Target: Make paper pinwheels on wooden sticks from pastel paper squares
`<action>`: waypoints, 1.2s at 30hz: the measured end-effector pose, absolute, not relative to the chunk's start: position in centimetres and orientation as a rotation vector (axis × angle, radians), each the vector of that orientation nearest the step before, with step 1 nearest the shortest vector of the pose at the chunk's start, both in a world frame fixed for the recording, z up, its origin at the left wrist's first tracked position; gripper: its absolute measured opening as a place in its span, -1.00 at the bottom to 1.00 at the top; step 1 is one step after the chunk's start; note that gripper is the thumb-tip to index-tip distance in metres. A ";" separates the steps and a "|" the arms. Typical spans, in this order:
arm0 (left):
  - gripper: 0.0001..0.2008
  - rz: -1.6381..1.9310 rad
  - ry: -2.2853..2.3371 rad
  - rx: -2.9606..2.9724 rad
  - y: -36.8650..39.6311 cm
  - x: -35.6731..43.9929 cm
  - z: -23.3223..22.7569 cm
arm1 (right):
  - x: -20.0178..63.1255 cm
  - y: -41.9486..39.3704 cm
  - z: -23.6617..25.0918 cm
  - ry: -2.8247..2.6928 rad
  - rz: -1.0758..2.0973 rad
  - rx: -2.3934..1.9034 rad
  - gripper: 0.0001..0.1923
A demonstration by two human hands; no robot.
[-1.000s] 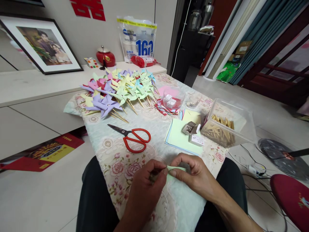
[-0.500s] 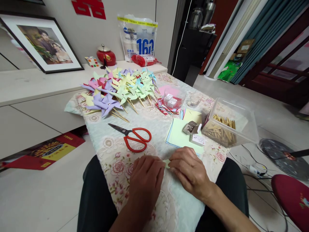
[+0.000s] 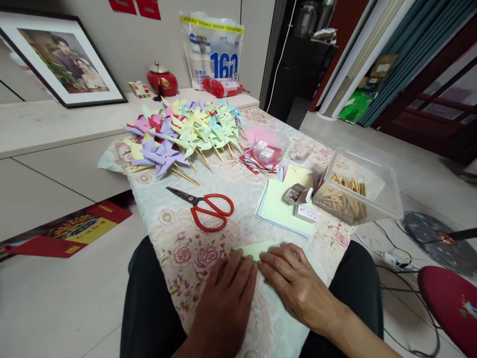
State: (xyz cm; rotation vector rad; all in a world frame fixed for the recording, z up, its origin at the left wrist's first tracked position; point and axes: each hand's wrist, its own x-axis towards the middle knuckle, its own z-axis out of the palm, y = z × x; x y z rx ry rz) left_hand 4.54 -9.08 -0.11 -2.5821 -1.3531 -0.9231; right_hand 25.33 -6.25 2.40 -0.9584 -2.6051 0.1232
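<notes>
A small folded piece of pale green paper (image 3: 258, 248) lies on the tablecloth close to my body. My left hand (image 3: 228, 296) holds its near left edge, fingers close together. My right hand (image 3: 294, 283) grips the near right edge, its fingers bent and the tips close to the left ones. Both thumbs are mostly hidden. Beyond my hands, red-handled scissors (image 3: 203, 206) lie open on the left. To the right is a stack of green and blue paper sheets (image 3: 274, 204), with a small opened box of metal pins (image 3: 294, 195) and a white box (image 3: 306, 213) on top.
Finished paper pinwheels (image 3: 190, 136) on sticks are heaped at the table's far left. A clear plastic bin (image 3: 376, 189) of short gold sticks stands at the right edge. Red patterned paper strips (image 3: 257, 166) and a clear round tub (image 3: 274, 149) lie mid-table.
Both hands have moved slightly down toward me and rest lower on the table. More of the green paper now shows beyond the fingertips. The view has tilted a little.
</notes>
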 end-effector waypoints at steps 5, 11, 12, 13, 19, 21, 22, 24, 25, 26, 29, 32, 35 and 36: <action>-0.59 -0.847 -1.420 -2.618 -9.9 4.9 0.2 | 25.6 -7.1 2.9 -2.674 0.094 -1.058 -0.56; -0.59 -0.744 -1.415 -2.589 -10.0 4.5 1.0 | 25.4 -7.3 3.0 -2.664 0.015 -1.101 -0.63; -0.58 -0.740 -1.422 -2.583 -10.0 4.5 1.0 | 25.4 -7.3 3.0 -2.652 -0.001 -1.113 -0.64; -0.57 -0.731 -1.432 -2.579 -10.1 4.5 0.9 | 25.4 -7.3 2.9 -2.640 -0.015 -1.129 -0.65; -0.47 -0.563 -1.496 -2.583 -10.5 4.3 0.1 | 25.4 -7.5 2.7 -2.611 -0.041 -1.168 -0.69; -0.45 -0.532 -1.516 -2.577 -10.6 4.3 -0.1 | 25.4 -7.5 2.7 -2.608 -0.045 -1.165 -0.68; -0.45 -0.530 -1.525 -2.572 -10.6 4.3 -0.1 | 25.4 -7.5 2.7 -2.606 -0.043 -1.166 -0.68; -0.44 -0.537 -1.543 -2.557 -10.6 4.3 -0.2 | 25.3 -7.5 2.6 -2.601 -0.030 -1.170 -0.67; -0.43 -0.542 -1.557 -2.545 -10.6 4.3 -0.2 | 25.3 -7.5 2.6 -2.594 -0.023 -1.169 -0.68; -0.43 -0.549 -1.571 -2.531 -10.6 4.3 -0.2 | 25.3 -7.4 2.5 -2.584 -0.017 -1.167 -0.68; -0.48 -0.571 -1.624 -2.499 -10.4 4.3 -0.1 | 25.1 -7.0 2.4 -2.551 -0.049 -1.153 -0.69; -0.54 -0.622 -1.676 -2.481 -10.3 4.3 -0.2 | 24.6 -6.1 2.6 -2.606 -0.122 -1.067 -0.66; -0.54 -0.705 -1.703 -2.463 -10.3 4.2 -0.3 | 24.1 -5.0 3.0 -2.708 -0.165 -0.923 -0.65; -0.53 -0.740 -1.711 -2.452 -10.3 4.1 -0.4 | 24.0 -4.6 3.2 -2.725 -0.180 -0.880 -0.66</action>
